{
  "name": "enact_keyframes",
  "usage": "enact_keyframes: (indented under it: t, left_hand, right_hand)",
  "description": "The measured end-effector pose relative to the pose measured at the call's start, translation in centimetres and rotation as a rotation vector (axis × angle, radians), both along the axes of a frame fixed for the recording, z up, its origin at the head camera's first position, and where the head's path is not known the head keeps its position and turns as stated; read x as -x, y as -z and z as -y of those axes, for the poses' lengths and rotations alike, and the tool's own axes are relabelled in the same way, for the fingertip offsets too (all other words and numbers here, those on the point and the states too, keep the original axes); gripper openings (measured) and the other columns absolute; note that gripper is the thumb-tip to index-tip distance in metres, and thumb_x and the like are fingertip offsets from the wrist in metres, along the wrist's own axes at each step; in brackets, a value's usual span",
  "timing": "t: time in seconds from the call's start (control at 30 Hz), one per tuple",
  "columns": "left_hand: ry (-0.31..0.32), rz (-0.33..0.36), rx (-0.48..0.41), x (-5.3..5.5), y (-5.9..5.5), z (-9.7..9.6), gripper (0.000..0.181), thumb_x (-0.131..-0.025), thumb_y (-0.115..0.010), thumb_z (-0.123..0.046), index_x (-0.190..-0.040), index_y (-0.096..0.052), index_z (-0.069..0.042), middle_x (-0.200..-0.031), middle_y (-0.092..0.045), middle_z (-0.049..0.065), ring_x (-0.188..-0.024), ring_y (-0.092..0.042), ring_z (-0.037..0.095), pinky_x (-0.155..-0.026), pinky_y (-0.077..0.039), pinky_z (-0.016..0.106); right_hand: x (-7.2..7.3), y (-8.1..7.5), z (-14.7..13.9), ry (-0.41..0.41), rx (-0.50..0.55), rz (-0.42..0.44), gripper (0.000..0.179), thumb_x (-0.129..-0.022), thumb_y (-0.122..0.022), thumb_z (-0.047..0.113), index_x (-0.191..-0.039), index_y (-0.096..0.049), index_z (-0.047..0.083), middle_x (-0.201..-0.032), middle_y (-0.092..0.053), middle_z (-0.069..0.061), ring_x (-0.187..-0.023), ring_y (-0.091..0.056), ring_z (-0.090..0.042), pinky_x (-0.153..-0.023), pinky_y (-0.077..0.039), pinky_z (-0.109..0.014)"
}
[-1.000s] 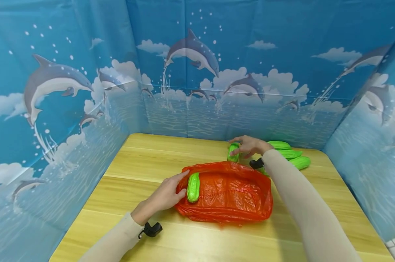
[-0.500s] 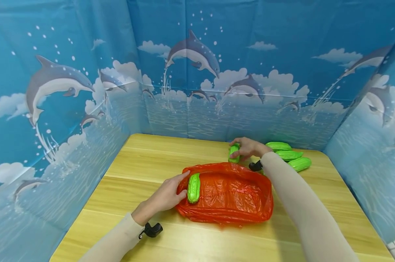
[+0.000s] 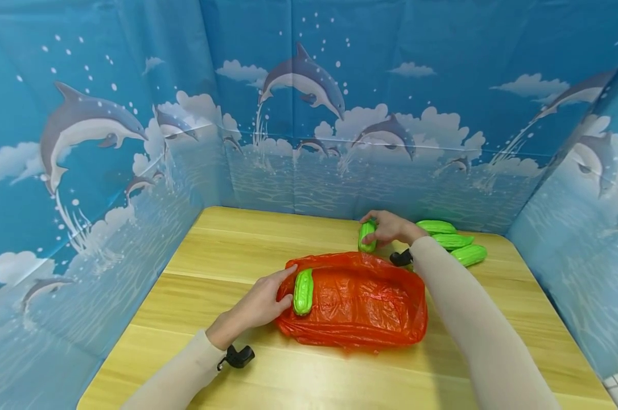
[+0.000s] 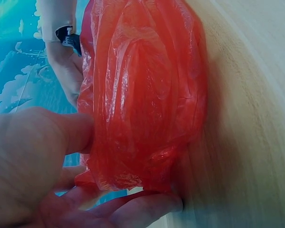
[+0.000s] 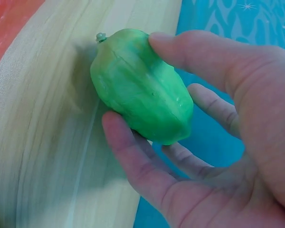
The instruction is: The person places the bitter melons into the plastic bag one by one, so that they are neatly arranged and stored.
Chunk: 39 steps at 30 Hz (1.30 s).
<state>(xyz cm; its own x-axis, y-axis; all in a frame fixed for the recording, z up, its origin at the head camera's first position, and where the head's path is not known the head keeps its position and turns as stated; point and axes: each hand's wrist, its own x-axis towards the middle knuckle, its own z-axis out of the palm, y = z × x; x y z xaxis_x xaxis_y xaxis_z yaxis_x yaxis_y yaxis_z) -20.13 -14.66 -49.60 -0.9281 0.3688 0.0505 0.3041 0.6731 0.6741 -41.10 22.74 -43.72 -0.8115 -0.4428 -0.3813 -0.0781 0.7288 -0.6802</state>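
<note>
In the head view, my right hand (image 3: 388,227) grips a green ribbed gourd (image 3: 367,236) at the back of the table, behind a red plastic bag (image 3: 360,293). The right wrist view shows the thumb on one side of this gourd (image 5: 140,88) and fingertips on the other, its small stem pointing away from the palm. At the bag's left end, my left hand (image 3: 258,299) holds the rim between spread thumb and fingers. A second green gourd (image 3: 303,292) lies inside the bag, beside the left thumb. From the left wrist, the bag's wall (image 4: 137,95) hides its contents.
Several more green gourds (image 3: 469,255) lie at the back right, partly behind the right forearm. A blue dolphin-print curtain (image 3: 309,176) rises along the back and sides of the wooden table (image 3: 222,239).
My right hand has come down on the gourd behind the bag, its thumb and fingers closing round it. The left hand and the bag keep their places.
</note>
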Motion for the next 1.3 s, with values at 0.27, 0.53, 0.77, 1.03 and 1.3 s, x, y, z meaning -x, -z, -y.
enact_keyframes:
  t: [0.27, 0.53, 0.77, 1.03, 1.3]
  left_hand:
    - [0.009, -0.003, -0.003, -0.1, -0.2, 0.0, 0.073, -0.112, -0.072, -0.009, -0.179, -0.044, -0.005, -0.18, -0.054, 0.021, -0.158, -0.062, 0.038, -0.136, -0.05, 0.06]
    - [0.009, -0.014, 0.015, 0.0, -0.2, 0.0, 0.073, -0.112, -0.073, -0.01, -0.18, -0.044, -0.005, -0.18, -0.054, 0.02, -0.159, -0.062, 0.038, -0.136, -0.05, 0.06]
    - [0.005, -0.012, 0.023, 0.0, -0.2, -0.1, 0.073, -0.112, -0.073, -0.009, -0.179, -0.045, -0.006, -0.18, -0.054, 0.02, -0.148, -0.067, 0.033, -0.134, -0.052, 0.06]
    - [0.043, -0.056, 0.008, -0.1, 0.1, 0.2, 0.072, -0.112, -0.071, -0.012, -0.178, -0.045, -0.002, -0.177, -0.055, 0.026, -0.163, -0.057, 0.047, -0.133, -0.05, 0.065]
    - [0.017, -0.015, 0.02, -0.1, -0.3, -0.2, 0.073, -0.112, -0.073, -0.011, -0.179, -0.044, -0.004, -0.179, -0.054, 0.021, -0.166, -0.055, 0.043, -0.137, -0.048, 0.061]
  right_hand:
    - [-0.1, -0.4, -0.6, 0.032, 0.054, -0.024, 0.076, -0.111, -0.08, 0.015, -0.175, -0.042, 0.002, -0.16, -0.052, -0.038, -0.132, -0.073, -0.045, -0.115, -0.065, -0.066]
    - [-0.8, -1.6, -1.2, 0.044, 0.095, -0.071, 0.076, -0.111, -0.082, 0.018, -0.175, -0.044, 0.004, -0.185, -0.02, -0.042, -0.123, -0.078, -0.051, -0.115, -0.063, -0.067]
    - [-1.7, -2.4, -1.0, 0.021, 0.102, -0.116, 0.075, -0.111, -0.083, 0.02, -0.174, -0.045, 0.005, -0.184, -0.023, -0.039, -0.125, -0.078, -0.052, -0.118, -0.063, -0.067]
    - [-2.5, -2.8, -0.7, -0.006, 0.124, -0.188, 0.072, -0.11, -0.084, 0.017, -0.172, -0.049, 0.004, -0.173, -0.038, -0.036, -0.125, -0.077, -0.053, -0.108, -0.069, -0.06]
    - [-3.3, -3.1, -0.8, -0.006, 0.158, -0.218, 0.074, -0.11, -0.084, 0.016, -0.173, -0.047, 0.004, -0.172, -0.037, -0.037, -0.127, -0.075, -0.055, -0.102, -0.071, -0.053]
